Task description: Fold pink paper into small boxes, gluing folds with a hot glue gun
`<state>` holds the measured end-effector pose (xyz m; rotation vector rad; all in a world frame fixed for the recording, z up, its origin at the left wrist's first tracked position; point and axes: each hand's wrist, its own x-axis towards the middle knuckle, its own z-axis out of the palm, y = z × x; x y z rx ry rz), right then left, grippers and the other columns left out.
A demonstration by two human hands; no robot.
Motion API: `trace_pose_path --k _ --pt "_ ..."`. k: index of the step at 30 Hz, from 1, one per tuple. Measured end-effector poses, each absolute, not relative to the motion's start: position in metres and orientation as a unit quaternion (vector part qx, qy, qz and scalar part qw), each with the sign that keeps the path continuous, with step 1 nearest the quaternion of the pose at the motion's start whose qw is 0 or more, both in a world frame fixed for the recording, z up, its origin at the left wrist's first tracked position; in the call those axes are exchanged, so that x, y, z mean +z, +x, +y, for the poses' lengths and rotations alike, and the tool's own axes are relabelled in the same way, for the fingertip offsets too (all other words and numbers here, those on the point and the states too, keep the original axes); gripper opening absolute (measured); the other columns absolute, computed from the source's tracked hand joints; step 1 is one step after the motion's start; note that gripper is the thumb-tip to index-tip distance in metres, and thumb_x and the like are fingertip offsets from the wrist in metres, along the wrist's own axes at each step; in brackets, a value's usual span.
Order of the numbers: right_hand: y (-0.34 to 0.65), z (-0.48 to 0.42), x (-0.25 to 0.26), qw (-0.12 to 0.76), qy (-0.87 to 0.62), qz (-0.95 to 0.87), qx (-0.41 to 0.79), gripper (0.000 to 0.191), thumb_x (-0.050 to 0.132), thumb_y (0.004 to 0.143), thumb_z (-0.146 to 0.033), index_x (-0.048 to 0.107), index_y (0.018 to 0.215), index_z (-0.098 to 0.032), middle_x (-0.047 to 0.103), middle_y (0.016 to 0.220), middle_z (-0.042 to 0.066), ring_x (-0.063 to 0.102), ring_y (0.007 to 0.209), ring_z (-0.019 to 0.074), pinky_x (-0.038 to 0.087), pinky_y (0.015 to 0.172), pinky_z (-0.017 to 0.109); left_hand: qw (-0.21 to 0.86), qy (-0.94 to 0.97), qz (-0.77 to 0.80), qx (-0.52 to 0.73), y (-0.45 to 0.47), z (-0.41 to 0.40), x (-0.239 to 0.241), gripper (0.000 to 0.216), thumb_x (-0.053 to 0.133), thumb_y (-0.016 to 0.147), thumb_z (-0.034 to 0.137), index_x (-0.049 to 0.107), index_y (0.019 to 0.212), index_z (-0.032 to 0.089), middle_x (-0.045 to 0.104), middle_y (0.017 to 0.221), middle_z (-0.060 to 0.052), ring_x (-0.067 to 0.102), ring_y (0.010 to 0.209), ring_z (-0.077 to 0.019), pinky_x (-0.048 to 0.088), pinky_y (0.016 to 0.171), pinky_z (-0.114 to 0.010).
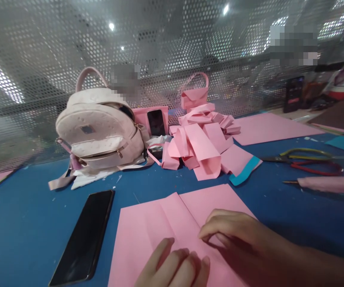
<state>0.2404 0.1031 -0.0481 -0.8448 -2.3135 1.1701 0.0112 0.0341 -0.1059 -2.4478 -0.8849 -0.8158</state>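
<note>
A sheet of pink paper (139, 227) lies on the blue table, with a raised folded strip running along its middle. My left hand (174, 267) rests on the near part of the sheet, its fingers loosely bent and apart, holding nothing. On the fold's right side, my right hand (234, 229) has its fingers bunched together, their tips on the paper by the folded edge. Its thumb is partly hidden beneath the fingers. A black phone (85, 235) lies left of the sheet.
Behind the sheet are a pale pink backpack (100, 123), a heap of folded pink paper pieces (202, 139) and an upright phone (156, 122). On the right lie scissors (312, 159), a pink tool with a thin pointed tip (327, 185) and another pink sheet (273, 127).
</note>
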Motion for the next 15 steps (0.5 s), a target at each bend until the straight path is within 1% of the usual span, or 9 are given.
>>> trace_pose_path --k 3,6,10,15 --pt "0.241 0.101 -0.051 0.22 -0.292 -0.828 0.425 0.023 0.044 0.097 -0.027 0.065 0.106 -0.027 0.068 0.098 0.003 0.061 0.09 0.0174 0.047 0.081 0.028 0.204 -0.886 -0.308 -0.281 0.013 0.035 -0.105 0.028 0.046 0.095 0.017 0.064 0.115 0.021 0.065 0.088 -0.002 0.062 0.079 -0.0149 0.043 0.104 -0.045" --pt "0.242 0.1 -0.05 0.221 -0.289 -0.83 0.423 0.022 0.044 0.098 -0.026 0.064 0.107 -0.026 0.067 0.098 0.003 0.06 0.09 0.0165 0.046 0.08 0.027 0.216 -0.887 -0.311 -0.263 0.016 0.034 -0.101 0.03 0.045 0.095 0.018 0.061 0.119 0.023 0.062 0.094 -0.002 0.06 0.081 -0.0145 0.042 0.103 -0.048" --pt "0.241 0.101 -0.045 0.211 -0.272 -0.843 0.413 0.024 0.043 0.098 -0.023 0.063 0.11 -0.024 0.067 0.102 0.004 0.06 0.094 0.0166 0.046 0.083 0.028 0.237 -0.875 -0.319 -0.278 0.022 0.034 -0.091 0.03 0.046 0.094 0.017 0.06 0.119 0.027 0.06 0.093 -0.001 0.057 0.08 -0.0141 0.043 0.099 -0.046" --pt "0.239 0.104 -0.05 0.211 -0.262 -0.845 0.415 0.023 0.043 0.098 -0.021 0.063 0.109 -0.024 0.066 0.101 0.004 0.059 0.094 0.0162 0.046 0.084 0.028 0.198 -0.871 -0.325 -0.312 0.028 0.039 -0.073 0.026 0.045 0.093 0.022 0.065 0.109 0.03 0.062 0.085 0.0 0.056 0.076 -0.0163 0.046 0.09 -0.038"
